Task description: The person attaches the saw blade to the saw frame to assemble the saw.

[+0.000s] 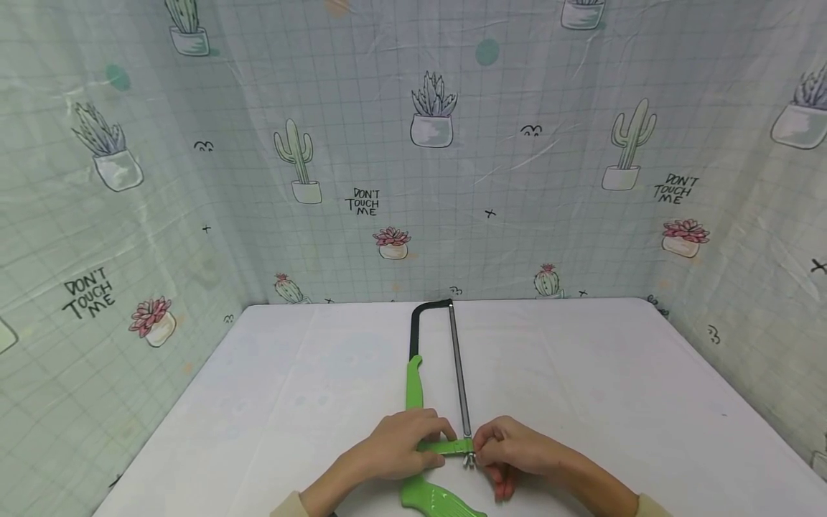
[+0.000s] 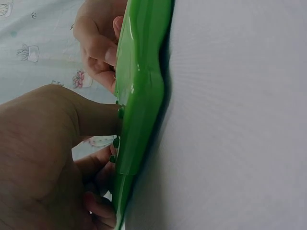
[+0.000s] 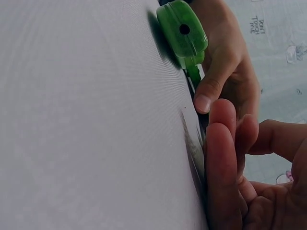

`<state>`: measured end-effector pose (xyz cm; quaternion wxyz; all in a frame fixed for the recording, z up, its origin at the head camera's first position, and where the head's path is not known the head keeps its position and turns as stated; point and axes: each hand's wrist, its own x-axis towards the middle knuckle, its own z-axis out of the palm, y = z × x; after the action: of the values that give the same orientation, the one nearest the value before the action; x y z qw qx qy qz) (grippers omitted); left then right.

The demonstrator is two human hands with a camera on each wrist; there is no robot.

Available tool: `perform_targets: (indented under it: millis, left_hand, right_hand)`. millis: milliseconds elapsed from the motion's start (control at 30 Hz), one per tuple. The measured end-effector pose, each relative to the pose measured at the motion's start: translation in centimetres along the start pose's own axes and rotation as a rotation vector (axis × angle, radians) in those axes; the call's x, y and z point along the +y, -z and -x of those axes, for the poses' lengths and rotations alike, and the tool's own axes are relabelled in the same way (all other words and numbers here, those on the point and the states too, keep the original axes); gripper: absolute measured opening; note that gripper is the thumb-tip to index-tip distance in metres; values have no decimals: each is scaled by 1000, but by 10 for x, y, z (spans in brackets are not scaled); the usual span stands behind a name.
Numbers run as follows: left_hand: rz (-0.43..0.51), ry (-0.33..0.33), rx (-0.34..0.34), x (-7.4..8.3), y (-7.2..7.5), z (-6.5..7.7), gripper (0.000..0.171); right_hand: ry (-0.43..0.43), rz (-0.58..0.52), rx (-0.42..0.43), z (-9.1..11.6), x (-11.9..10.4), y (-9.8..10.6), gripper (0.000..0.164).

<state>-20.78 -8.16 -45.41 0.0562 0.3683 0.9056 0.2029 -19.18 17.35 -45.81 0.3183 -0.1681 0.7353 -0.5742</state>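
A hacksaw [image 1: 414,391] with a bright green handle [image 1: 436,500] and a black front bow lies flat on the white table, its handle towards me. Its grey blade [image 1: 459,370] runs along the right side, down to a green crosspiece [image 1: 446,447] with a silver wing nut [image 1: 469,461]. My left hand [image 1: 407,444] lies over the green frame and grips it, thumb and fingers about the crosspiece. At the crosspiece's right end, my right hand [image 1: 517,449] pinches with thumb and index finger beside the wing nut; the exact contact is hidden. The right wrist view shows its other fingers [image 3: 220,167] near the tabletop.
The white table [image 1: 581,373] spreads out on both sides of the saw. A cloth backdrop [image 1: 478,172] printed with potted cacti rises behind the table and at both sides. The saw's black bow reaches close to the table's far edge.
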Motion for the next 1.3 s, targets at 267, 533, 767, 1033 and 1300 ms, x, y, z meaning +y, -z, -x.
perform_targets:
  millis: [267, 533, 767, 1033, 1300]
  left_hand:
    - [30, 28, -4, 0, 0, 0, 26]
    - [46, 29, -4, 0, 0, 1, 25]
    - [66, 17, 2, 0, 2, 2, 23]
    - [72, 35, -1, 1, 4, 0, 24]
    - [70, 30, 1, 0, 1, 1, 25]
  right_hand:
    - [9, -21, -45, 1, -1, 1, 11]
    - [34, -39, -69, -1, 4, 1, 10]
    - [20, -22, -68, -1, 4, 2, 11]
    - [28, -25, -83, -1, -1, 5, 10]
    - [16, -23, -77, -1, 2, 3, 12]
